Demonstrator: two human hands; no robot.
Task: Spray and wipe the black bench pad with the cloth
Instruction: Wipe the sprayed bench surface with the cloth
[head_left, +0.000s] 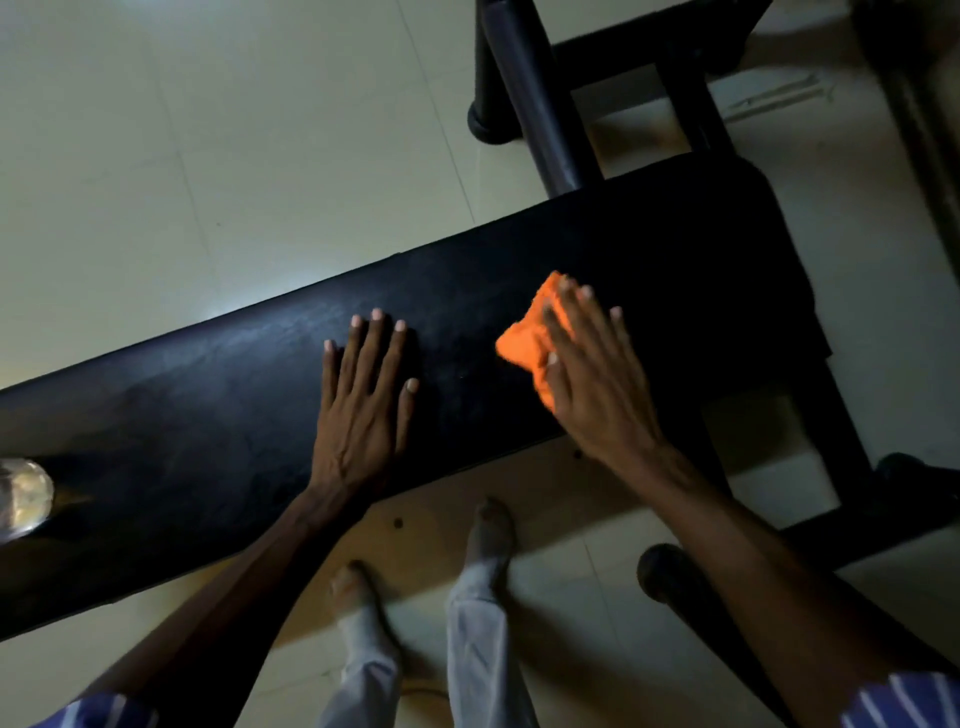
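Observation:
The black bench pad (218, 415) runs diagonally from the lower left to the upper right. An orange cloth (530, 338) lies bunched on the pad right of its middle. My right hand (597, 379) presses flat on the cloth, fingers spread over it, covering its right part. My left hand (363, 400) rests flat on the bare pad to the left of the cloth, fingers apart, holding nothing. A clear bottle (21, 493) stands on the pad at the far left edge, only partly in view.
The bench's black metal frame (540, 98) and its round feet extend behind and to the right of the pad. Pale floor tiles (208, 130) surround the bench. My feet (488, 530) stand close to the pad's near edge.

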